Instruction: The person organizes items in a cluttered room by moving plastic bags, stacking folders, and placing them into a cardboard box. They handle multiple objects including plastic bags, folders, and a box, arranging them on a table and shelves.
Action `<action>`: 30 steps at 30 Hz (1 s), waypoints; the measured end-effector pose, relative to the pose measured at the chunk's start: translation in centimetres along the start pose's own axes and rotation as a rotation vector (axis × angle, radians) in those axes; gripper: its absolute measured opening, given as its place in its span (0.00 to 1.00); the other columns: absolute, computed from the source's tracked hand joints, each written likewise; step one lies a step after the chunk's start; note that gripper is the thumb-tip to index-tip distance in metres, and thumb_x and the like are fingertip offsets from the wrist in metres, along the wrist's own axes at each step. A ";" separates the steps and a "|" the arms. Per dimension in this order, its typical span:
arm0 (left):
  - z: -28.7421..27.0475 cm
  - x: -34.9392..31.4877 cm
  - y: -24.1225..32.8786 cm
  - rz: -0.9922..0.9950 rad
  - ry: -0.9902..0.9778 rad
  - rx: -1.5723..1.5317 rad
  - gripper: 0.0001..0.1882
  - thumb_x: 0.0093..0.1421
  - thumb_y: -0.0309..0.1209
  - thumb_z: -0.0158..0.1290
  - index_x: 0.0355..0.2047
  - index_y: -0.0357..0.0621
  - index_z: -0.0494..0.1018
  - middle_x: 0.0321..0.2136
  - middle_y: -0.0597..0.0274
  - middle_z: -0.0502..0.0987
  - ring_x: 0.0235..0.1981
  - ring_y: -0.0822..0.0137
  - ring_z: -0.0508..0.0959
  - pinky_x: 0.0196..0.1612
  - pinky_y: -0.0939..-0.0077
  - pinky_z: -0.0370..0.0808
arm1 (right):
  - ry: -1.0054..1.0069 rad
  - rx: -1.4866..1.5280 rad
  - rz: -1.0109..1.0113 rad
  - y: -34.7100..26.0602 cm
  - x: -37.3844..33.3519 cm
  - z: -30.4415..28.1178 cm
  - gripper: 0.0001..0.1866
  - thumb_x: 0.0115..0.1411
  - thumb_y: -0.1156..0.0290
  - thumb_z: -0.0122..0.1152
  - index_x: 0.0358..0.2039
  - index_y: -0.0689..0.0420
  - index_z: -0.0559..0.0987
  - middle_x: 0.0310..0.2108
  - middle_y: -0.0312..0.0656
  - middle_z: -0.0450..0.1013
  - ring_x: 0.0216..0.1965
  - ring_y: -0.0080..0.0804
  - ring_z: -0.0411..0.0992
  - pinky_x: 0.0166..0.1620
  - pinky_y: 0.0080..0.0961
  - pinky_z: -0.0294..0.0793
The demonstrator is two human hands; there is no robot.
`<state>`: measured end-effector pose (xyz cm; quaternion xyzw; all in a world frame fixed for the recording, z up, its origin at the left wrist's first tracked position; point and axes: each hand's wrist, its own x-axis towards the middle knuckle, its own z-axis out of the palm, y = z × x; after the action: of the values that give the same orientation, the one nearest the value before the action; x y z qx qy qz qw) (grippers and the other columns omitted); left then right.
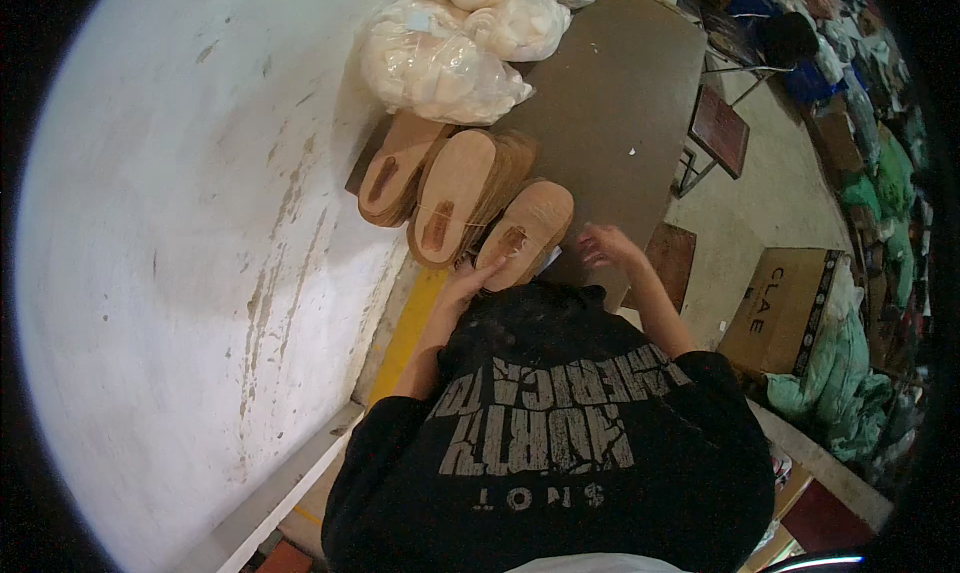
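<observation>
Three stacks of tan shoe insoles lie side by side on a brown table: a left stack (392, 173), a taller middle stack (462, 173) and a right stack (540, 213) closest to me. Each top insole has a darker brown patch near its heel. My left hand (472, 279) grips the near heel end of the right stack, its thumb on top; its other fingers are mostly hidden. Just right of that stack, my right hand (606, 246) hovers over the table edge, fingers loosely bent and apart, holding nothing I can see. A thin band crosses the middle stack.
Clear plastic bags of pale pieces (435, 63) sit at the table's (610, 83) far end. A stained white wall (200, 173) runs along the left. To the right are a small stool (720, 131), a cardboard box (775, 308) and green bags (835, 373).
</observation>
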<state>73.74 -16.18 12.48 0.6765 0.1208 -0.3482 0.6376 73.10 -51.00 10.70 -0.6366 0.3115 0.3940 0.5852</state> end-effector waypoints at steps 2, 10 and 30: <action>0.7 0.7 1.5 0.006 -0.070 0.067 0.48 0.53 0.49 0.69 0.64 0.32 0.62 0.60 0.51 0.70 0.59 0.62 0.71 0.60 0.70 0.69 | -0.224 0.134 0.046 0.3 -1.5 2.8 0.37 0.69 0.38 0.45 0.58 0.63 0.73 0.57 0.53 0.72 0.59 0.48 0.70 0.63 0.50 0.67; 4.5 -1.3 12.1 0.220 -0.171 0.263 0.40 0.55 0.46 0.67 0.57 0.28 0.66 0.50 0.49 0.76 0.51 0.61 0.76 0.55 0.67 0.73 | -0.130 0.945 -0.270 -4.5 -2.3 9.4 0.41 0.68 0.39 0.46 0.69 0.58 0.60 0.67 0.52 0.60 0.67 0.51 0.59 0.68 0.54 0.56; -9.6 -2.1 6.1 0.192 0.289 -0.193 0.36 0.60 0.45 0.65 0.59 0.31 0.67 0.54 0.52 0.75 0.55 0.62 0.75 0.59 0.67 0.70 | 0.341 0.085 -0.612 -19.3 5.3 13.9 0.41 0.58 0.49 0.70 0.61 0.66 0.69 0.53 0.50 0.74 0.52 0.38 0.74 0.54 0.32 0.74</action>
<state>78.97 -7.44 18.02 0.6634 0.1789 -0.1719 0.7059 90.43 -34.57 15.68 -0.7321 0.2155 0.0751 0.6419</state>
